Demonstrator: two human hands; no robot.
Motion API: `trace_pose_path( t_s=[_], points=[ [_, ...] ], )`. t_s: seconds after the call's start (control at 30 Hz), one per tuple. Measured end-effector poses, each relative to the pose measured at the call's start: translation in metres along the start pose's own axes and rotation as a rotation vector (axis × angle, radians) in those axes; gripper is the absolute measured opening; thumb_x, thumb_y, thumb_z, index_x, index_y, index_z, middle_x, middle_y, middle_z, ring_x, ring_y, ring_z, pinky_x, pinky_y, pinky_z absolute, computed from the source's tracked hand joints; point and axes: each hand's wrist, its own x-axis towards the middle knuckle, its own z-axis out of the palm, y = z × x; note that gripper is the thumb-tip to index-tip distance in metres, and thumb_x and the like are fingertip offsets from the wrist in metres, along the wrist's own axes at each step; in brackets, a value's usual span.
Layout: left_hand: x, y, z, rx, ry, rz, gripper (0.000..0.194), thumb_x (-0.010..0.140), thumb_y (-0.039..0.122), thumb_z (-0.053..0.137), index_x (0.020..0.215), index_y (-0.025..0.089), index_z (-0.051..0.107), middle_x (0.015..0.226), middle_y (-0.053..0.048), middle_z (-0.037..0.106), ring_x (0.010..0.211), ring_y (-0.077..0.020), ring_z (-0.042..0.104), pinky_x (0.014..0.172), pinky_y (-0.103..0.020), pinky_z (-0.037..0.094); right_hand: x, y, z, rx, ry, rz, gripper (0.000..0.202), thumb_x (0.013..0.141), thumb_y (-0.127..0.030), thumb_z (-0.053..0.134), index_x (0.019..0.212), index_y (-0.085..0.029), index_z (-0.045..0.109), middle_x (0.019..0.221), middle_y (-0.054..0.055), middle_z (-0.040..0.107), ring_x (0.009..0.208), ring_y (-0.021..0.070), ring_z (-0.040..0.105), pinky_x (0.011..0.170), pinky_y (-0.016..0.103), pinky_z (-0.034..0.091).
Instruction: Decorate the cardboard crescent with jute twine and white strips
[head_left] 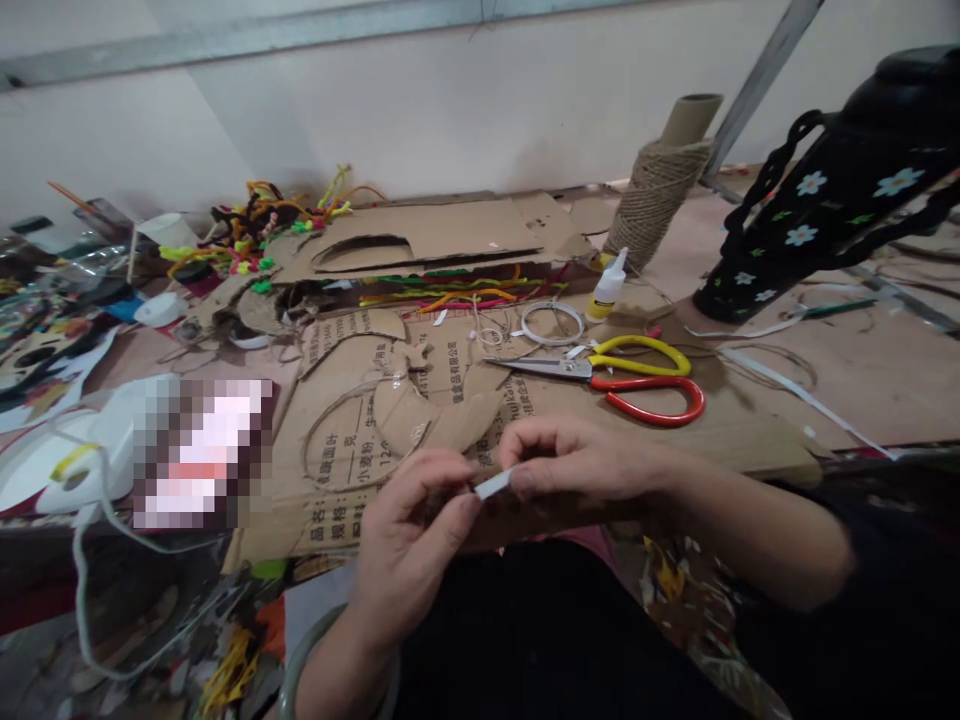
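Observation:
A short white strip (493, 485) is stretched between my two hands, just above the front edge of a printed cardboard sheet (337, 500). My left hand (412, 535) pinches its left end between thumb and fingers. At the other end, my right hand (574, 460) grips it with thumb and forefinger. Whether the strip is paper or plastic I cannot make out. Beyond my hands lie cut curved cardboard pieces (412, 415). Scissors (630, 375) with one yellow and one red handle rest farther right, near a white ring (553, 323) and a small glue bottle (606, 290).
A twine-wrapped cardboard tube (660, 190) and a black flowered bottle (832, 190) stand at back right. Colourful pipe cleaners (262, 225) are heaped at back left. A phone with a blurred screen (206, 450) lies left, beside a white cord (82, 580).

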Motion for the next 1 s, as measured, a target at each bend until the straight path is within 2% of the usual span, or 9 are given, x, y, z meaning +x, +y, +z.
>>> trace_pose_path(
  t_s=[0.13,0.2,0.3,0.4,0.47,0.57,0.67,0.83,1.0],
  points=[
    [-0.013,-0.011,-0.016,-0.084,0.223,-0.142,0.012,0.073,0.02,0.068,0.084,0.022,0.07,0.085,-0.004,0.067,0.078,-0.0159,0.061,0.071,-0.025,0.05,0.009,-0.003,-0.01,-0.245,0.362,-0.197,0.016,0.08,-0.03,0.06,0.076,-0.014,0.059,0.068,-0.003,0.056,0.062,0.007,0.051,0.059,0.02,0.04],
    [-0.019,-0.013,-0.022,-0.119,0.302,-0.176,0.01,0.071,0.023,0.069,0.08,0.021,0.07,0.078,-0.003,0.068,0.072,-0.0149,0.061,0.067,-0.024,0.052,0.018,-0.003,-0.016,-0.338,0.49,-0.289,0.017,0.081,-0.031,0.058,0.084,-0.015,0.06,0.075,0.0,0.06,0.069,0.0097,0.055,0.066,0.024,0.043],
    [-0.027,-0.014,-0.029,-0.151,0.325,-0.187,0.008,0.069,0.024,0.071,0.076,0.02,0.071,0.07,-0.002,0.068,0.062,-0.0128,0.06,0.059,-0.021,0.052,0.032,-0.001,-0.023,-0.646,0.53,-0.384,0.028,0.079,-0.027,0.06,0.104,-0.016,0.057,0.101,0.006,0.062,0.092,0.0165,0.058,0.083,0.034,0.045],
    [-0.032,-0.014,-0.032,-0.187,0.33,-0.195,0.007,0.069,0.024,0.071,0.076,0.021,0.071,0.069,-0.001,0.069,0.057,-0.0116,0.06,0.052,-0.02,0.05,0.042,0.001,-0.027,-1.055,0.44,-0.39,0.05,0.072,-0.029,0.068,0.117,-0.014,0.053,0.117,0.012,0.058,0.108,0.0247,0.051,0.094,0.045,0.039],
    [-0.034,-0.013,-0.034,-0.207,0.339,-0.203,0.008,0.069,0.023,0.072,0.076,0.02,0.071,0.068,-0.001,0.069,0.056,-0.0114,0.06,0.051,-0.019,0.05,0.045,0.001,-0.028,-1.156,0.364,-0.36,0.06,0.07,-0.033,0.072,0.122,-0.011,0.05,0.116,0.014,0.058,0.107,0.0262,0.051,0.093,0.045,0.04],
    [-0.036,-0.013,-0.035,-0.227,0.328,-0.223,0.007,0.069,0.022,0.072,0.076,0.02,0.071,0.068,-0.002,0.069,0.057,-0.0109,0.06,0.054,-0.019,0.051,0.046,0.0,-0.027,-1.147,0.302,-0.316,0.066,0.069,-0.033,0.073,0.125,-0.011,0.046,0.113,0.014,0.059,0.105,0.0246,0.052,0.091,0.043,0.043],
    [-0.036,-0.014,-0.035,-0.23,0.32,-0.233,0.009,0.068,0.024,0.072,0.075,0.019,0.071,0.068,-0.002,0.069,0.057,-0.0119,0.061,0.054,-0.019,0.051,0.044,0.0,-0.023,-1.133,0.31,-0.314,0.062,0.069,-0.03,0.073,0.123,-0.011,0.047,0.114,0.014,0.058,0.106,0.024,0.053,0.091,0.042,0.043],
    [-0.039,-0.016,-0.031,-0.251,0.312,-0.269,0.012,0.067,0.027,0.074,0.074,0.018,0.071,0.067,-0.003,0.069,0.058,-0.0129,0.062,0.055,-0.02,0.053,0.038,0.002,-0.02,-1.034,0.402,-0.369,0.053,0.071,-0.033,0.07,0.116,-0.014,0.049,0.113,0.012,0.058,0.103,0.0219,0.056,0.089,0.04,0.045],
    [-0.032,-0.015,-0.021,-0.389,0.248,-0.428,0.019,0.067,0.032,0.074,0.078,0.017,0.071,0.071,-0.004,0.071,0.067,-0.015,0.066,0.063,-0.022,0.054,0.025,0.003,-0.015,-0.9,0.539,-0.47,0.043,0.072,-0.033,0.069,0.107,-0.018,0.05,0.109,0.008,0.058,0.096,0.0193,0.058,0.086,0.036,0.047]
  ],
)
